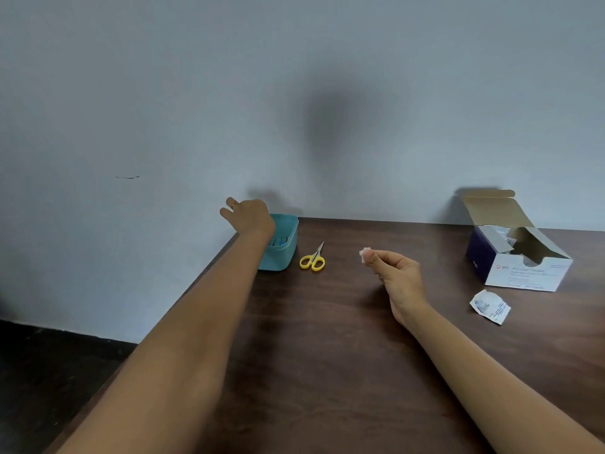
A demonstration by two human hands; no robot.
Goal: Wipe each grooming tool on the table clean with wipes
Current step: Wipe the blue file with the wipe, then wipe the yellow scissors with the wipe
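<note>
A teal plastic box [284, 247] stands at the table's far left corner, with thin blue-handled tools showing inside it. My left hand [250, 214] reaches over the box's left rim, fingers curled down into it; what they touch is hidden. Small scissors with yellow handles [313, 258] lie closed on the table just right of the box. My right hand [394, 273] hovers above the table's middle, pinching a small white wipe [364, 253] between thumb and fingertips.
An open white and blue box of alcohol swabs [520, 260] stands at the far right. A torn swab wrapper [489, 306] lies in front of it. The dark wooden table [327, 355] meets a pale wall; its left edge drops to a dark floor.
</note>
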